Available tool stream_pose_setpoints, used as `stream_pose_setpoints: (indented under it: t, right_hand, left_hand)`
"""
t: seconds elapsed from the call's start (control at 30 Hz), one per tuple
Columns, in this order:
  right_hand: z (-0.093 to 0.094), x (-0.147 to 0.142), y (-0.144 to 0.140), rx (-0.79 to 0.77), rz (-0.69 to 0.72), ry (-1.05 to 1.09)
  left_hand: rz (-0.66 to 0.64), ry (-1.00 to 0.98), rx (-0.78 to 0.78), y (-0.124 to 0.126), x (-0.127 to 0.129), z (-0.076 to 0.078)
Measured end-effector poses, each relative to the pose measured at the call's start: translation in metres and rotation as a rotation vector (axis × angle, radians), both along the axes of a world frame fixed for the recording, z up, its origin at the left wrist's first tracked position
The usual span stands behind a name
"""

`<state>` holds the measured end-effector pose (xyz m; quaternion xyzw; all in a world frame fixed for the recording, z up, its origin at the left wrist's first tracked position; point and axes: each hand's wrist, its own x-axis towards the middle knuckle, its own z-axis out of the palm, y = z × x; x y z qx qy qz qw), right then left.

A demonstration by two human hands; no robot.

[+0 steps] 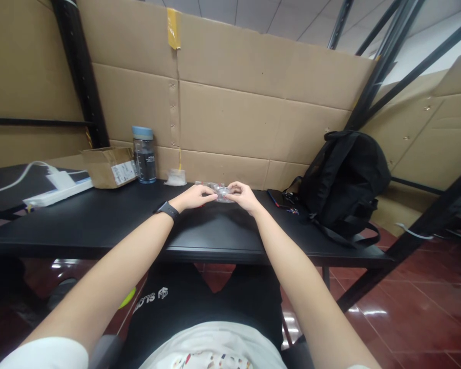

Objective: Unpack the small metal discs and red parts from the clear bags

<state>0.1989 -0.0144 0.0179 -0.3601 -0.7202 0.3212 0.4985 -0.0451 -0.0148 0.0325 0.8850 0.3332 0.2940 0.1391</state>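
my black watch (167,209) is on my left wrist over the black table (218,233). past it, my left hand (197,196) and right hand (244,196) pinch either side of a clear plastic packet (223,192); i can't tell if it touches the tabletop. a black backpack (343,179) sits to the right, a blue-lidded bottle (144,156) beside a cardboard box (109,166) to the left, the cardboard wall (230,113) behind.

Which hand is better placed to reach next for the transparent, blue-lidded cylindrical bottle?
Probably the left hand: it is nearer the bottle than the right hand, though both hold clear crinkled plastic.
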Motion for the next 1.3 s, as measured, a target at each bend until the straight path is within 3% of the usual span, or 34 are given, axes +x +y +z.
stream_pose_setpoints:
  t: [0.13,0.27,0.47,0.8,1.07,1.3]
  right_hand:
    - [-0.004,0.003,0.004,-0.027,0.021,0.009]
    - [-0.005,0.004,0.003,-0.148,0.036,0.043]
    - [0.001,0.008,-0.004,-0.283,0.028,0.095]
    - [0.0,0.012,0.0,-0.253,-0.028,0.084]
    - [0.003,0.012,0.002,-0.23,-0.05,0.314]
    - [0.005,0.014,-0.002,-0.261,-0.034,0.306]
  left_hand:
    - [-0.137,0.013,-0.078,-0.005,0.003,0.002]
    - [-0.287,0.062,-0.162,-0.008,0.008,0.002]
    - [-0.195,0.103,-0.082,-0.009,0.009,0.001]
    - [-0.144,-0.006,0.016,-0.01,0.009,0.002]
    - [-0.266,0.082,-0.046,-0.01,0.008,0.003]
    - [-0.243,0.082,-0.057,-0.005,0.008,-0.002]
